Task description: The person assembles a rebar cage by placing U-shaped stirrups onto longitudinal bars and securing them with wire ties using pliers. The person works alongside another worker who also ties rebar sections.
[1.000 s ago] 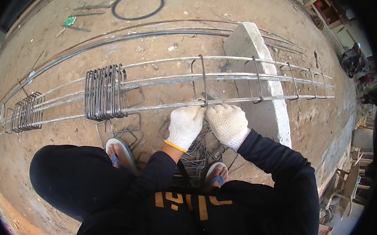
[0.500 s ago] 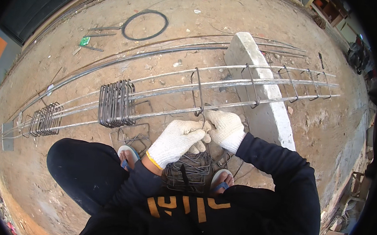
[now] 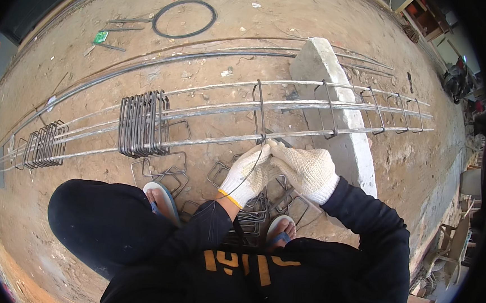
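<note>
Both my hands wear white knit gloves and meet below the near steel bar (image 3: 204, 141). My left hand (image 3: 248, 173) is closed, its fingers pinched around a thin tie wire (image 3: 251, 170) that trails down across the glove toward the wrist. Against it, my right hand (image 3: 309, 170) has its fingertips closed at the upper part of the same wire. Just above the fingertips stands a bent steel stirrup (image 3: 260, 109), looped around the long bars. The exact grip at the fingertips is partly hidden by the gloves.
More stirrups are bunched on the bars at left (image 3: 143, 123), others spaced at right (image 3: 378, 110). A concrete slab (image 3: 361, 160) props the bars. Loose stirrups (image 3: 254, 211) lie between my sandalled feet. A wire coil (image 3: 184, 19) rests on the dirt beyond.
My hands have drawn up close to the stirrup's lower corner, the right turning more sideways. The wire's tail now hangs over the left glove. The view has shifted slightly.
</note>
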A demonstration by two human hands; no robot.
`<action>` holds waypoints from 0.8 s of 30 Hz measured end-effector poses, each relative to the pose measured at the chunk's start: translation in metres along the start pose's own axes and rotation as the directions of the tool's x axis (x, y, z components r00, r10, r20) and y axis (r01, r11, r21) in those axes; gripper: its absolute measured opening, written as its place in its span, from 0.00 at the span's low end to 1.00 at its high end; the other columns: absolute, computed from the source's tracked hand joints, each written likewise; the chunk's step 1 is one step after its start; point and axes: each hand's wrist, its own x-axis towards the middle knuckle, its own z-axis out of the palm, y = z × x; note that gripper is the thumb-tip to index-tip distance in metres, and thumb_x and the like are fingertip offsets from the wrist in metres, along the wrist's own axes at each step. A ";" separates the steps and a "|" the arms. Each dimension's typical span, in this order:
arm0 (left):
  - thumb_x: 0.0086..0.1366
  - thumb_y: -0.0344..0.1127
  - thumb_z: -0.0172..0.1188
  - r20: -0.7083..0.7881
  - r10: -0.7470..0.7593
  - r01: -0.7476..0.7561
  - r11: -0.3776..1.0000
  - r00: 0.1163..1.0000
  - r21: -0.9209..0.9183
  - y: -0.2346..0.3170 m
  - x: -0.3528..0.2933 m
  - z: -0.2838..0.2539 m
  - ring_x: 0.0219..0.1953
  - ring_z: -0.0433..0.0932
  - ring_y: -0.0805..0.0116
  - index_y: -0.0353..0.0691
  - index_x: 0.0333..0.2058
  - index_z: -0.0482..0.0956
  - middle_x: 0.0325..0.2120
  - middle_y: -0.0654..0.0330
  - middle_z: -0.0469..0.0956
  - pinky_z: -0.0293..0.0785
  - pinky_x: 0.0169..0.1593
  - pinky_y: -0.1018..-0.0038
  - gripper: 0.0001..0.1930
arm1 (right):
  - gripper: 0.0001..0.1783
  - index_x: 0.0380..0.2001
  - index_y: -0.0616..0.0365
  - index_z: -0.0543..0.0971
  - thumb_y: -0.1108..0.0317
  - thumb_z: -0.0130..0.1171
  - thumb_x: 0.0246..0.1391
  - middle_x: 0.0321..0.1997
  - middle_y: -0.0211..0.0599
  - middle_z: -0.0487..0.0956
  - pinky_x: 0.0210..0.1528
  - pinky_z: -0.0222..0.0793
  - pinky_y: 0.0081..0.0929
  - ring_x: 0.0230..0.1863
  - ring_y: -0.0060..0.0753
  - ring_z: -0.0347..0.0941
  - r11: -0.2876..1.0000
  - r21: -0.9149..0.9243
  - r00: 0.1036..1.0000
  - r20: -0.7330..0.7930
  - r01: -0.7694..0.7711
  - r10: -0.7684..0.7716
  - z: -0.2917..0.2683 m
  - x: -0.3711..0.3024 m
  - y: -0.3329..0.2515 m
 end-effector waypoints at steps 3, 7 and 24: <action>0.73 0.34 0.47 -0.169 0.014 0.001 0.996 0.986 0.090 -0.003 0.001 0.000 0.46 0.81 0.61 0.33 0.51 0.73 0.45 0.51 0.78 0.81 0.51 0.65 0.14 | 0.23 0.52 0.49 0.77 0.61 0.58 0.51 0.45 0.35 0.82 0.46 0.75 0.41 0.46 0.40 0.80 0.948 -0.292 0.992 0.066 0.123 -0.108 -0.012 0.016 0.006; 0.74 0.35 0.44 -0.034 0.012 -0.012 1.000 0.999 0.023 -0.004 0.002 -0.008 0.48 0.81 0.58 0.33 0.54 0.70 0.47 0.51 0.78 0.84 0.48 0.63 0.16 | 0.25 0.52 0.47 0.78 0.62 0.58 0.47 0.54 0.42 0.77 0.57 0.72 0.44 0.55 0.46 0.74 0.787 -0.075 0.783 0.194 0.612 -0.590 0.010 0.045 0.021; 0.71 0.34 0.53 -0.268 0.025 0.008 0.993 0.963 0.120 0.001 -0.006 0.032 0.26 0.75 0.67 0.33 0.44 0.75 0.26 0.62 0.75 0.76 0.32 0.71 0.10 | 0.13 0.43 0.60 0.81 0.63 0.53 0.65 0.37 0.33 0.82 0.38 0.72 0.22 0.35 0.18 0.75 0.628 0.752 0.976 0.211 -0.202 0.061 0.009 0.093 0.034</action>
